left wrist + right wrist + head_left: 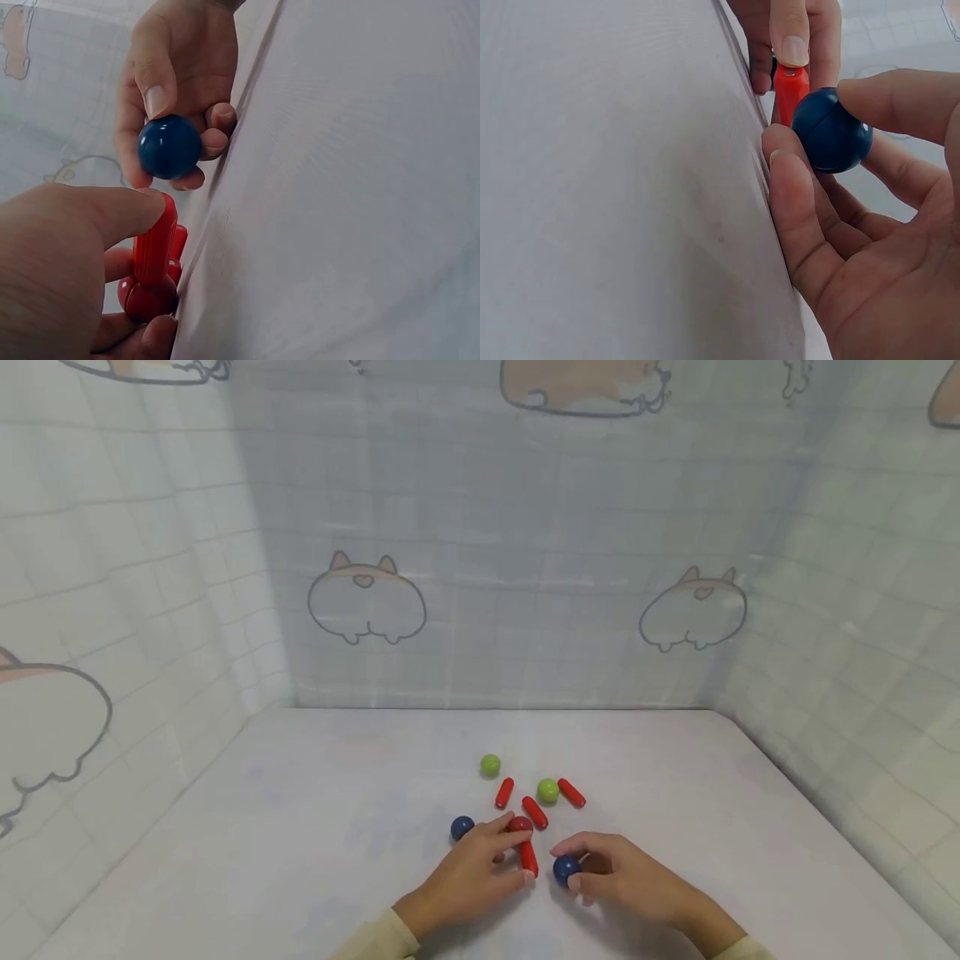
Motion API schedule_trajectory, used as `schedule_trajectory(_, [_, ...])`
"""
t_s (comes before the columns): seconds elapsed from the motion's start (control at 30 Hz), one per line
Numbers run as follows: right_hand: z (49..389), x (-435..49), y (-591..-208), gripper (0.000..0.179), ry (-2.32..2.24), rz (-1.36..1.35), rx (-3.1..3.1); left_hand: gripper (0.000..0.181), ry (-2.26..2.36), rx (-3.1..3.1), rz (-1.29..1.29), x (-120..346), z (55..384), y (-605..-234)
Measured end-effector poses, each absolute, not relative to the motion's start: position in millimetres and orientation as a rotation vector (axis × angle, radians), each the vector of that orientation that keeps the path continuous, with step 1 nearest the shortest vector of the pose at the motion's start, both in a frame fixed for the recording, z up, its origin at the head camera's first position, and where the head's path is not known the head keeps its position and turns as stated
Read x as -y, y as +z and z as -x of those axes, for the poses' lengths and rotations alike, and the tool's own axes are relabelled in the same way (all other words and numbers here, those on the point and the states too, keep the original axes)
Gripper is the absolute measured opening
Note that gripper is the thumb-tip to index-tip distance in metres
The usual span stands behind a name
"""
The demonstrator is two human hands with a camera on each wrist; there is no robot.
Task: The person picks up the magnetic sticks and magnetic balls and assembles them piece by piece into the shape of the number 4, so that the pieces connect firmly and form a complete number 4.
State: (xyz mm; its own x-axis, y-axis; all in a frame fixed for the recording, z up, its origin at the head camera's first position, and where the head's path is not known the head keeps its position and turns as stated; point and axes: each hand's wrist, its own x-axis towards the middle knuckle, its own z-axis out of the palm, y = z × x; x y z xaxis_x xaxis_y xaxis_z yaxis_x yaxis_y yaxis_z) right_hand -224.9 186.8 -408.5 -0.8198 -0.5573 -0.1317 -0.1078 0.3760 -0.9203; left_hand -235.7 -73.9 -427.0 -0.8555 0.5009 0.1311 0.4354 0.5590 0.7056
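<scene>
Pinching a blue ball [567, 871], the right hand [630, 878] should square it to the red rod [528, 858] near its grip, pinched by the left hand [468, 877].

Booth-type spot: pale tbl [300, 810], cartoon-print sheets [525, 543] 3 sides

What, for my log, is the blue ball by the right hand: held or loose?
Held: the right hand pinches the blue ball between thumb and fingers.

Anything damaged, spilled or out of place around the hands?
Nothing stands out: the left hand holds a red stick and red ball, the right hand pinches a blue ball, and no damage or spill shows.
</scene>
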Motion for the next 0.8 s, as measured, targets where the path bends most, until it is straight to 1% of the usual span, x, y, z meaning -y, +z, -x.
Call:
schedule_trajectory(0.43, [224.7,-183.0,-407.3,0.039,-1.47,0.47,-2.224,0.049,1.199,-2.703,-0.812,70.7,235.4,-426.1])
schedule_trajectory(0.8, [221.6,-178.9,-406.1,0.038,-1.517,0.506,-2.144,0.051,1.233,-2.721,-0.801,70.9,234.2,-427.8])
